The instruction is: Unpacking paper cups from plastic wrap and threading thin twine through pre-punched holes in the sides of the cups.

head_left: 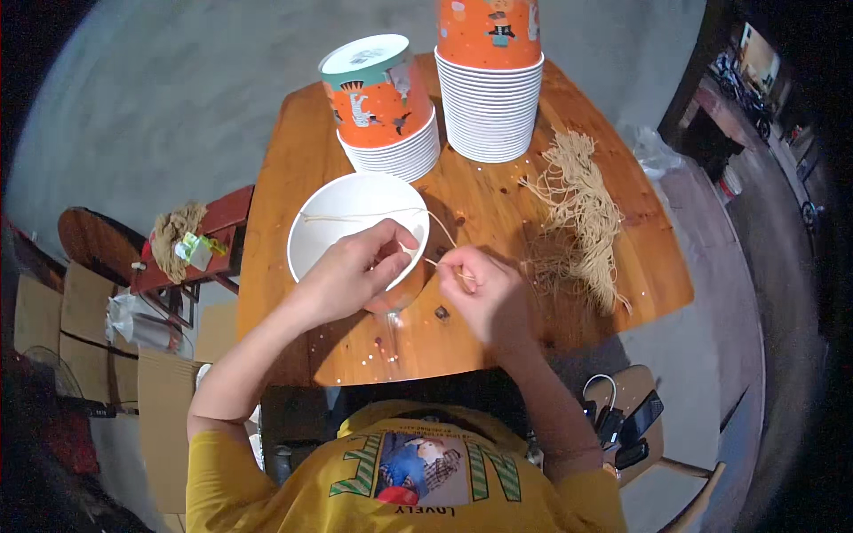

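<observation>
White-lined orange tub [324, 253] sits tilted, left of frame centre; mouth faces upper left, long axis running to the base at lower right. Left hand [360, 266]: thumb and forefinger narrowed near the right rim, grip indeterminable. Right hand [487, 293]: fingertips pinching beige cord [333, 218], which crosses the mouth sideways.

Bucket [329, 233], at left grip [354, 274]: paper-like, smooth inside. Cord [431, 261], at right grip [487, 298]: matt, fibrous. Surface [484, 195], below grips: wood, glossy. Tub stacks [493, 107], beyond grips: smooth, paper-like. Cord bundle [591, 218], right of right grip: rough, matt.
</observation>
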`<state>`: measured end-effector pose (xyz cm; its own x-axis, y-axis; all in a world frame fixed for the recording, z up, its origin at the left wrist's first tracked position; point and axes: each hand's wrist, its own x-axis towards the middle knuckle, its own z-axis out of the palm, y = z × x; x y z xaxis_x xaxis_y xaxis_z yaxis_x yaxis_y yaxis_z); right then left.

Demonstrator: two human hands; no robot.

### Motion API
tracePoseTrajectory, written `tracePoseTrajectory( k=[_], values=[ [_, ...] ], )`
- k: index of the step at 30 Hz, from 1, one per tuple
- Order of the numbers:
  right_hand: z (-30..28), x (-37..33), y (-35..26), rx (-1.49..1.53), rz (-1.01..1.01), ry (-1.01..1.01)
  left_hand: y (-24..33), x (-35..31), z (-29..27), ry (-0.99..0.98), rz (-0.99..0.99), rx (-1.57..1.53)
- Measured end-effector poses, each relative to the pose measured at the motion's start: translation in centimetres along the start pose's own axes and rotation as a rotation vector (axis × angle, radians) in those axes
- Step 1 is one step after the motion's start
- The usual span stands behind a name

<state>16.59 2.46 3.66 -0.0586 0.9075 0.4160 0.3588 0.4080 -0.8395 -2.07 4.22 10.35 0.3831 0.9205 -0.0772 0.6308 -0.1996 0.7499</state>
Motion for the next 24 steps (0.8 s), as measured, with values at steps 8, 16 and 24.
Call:
tracePoseTrajectory(
  k=[8,16,24],
  values=[
    [0.2,-0.3,0.1,0.009,-0.028,0.034,-0.6,0.3,0.2,0.013,0.06,0.053],
    [0.6,0.0,0.0,0.021,-0.04,0.035,-0.6,0.3,0.2,0.015,0.084,0.058],
    [0.9,-0.3,0.1,-0.021,-0.079,0.033,-0.7,0.1,0.1,0.002,0.058,0.007]
  ],
)
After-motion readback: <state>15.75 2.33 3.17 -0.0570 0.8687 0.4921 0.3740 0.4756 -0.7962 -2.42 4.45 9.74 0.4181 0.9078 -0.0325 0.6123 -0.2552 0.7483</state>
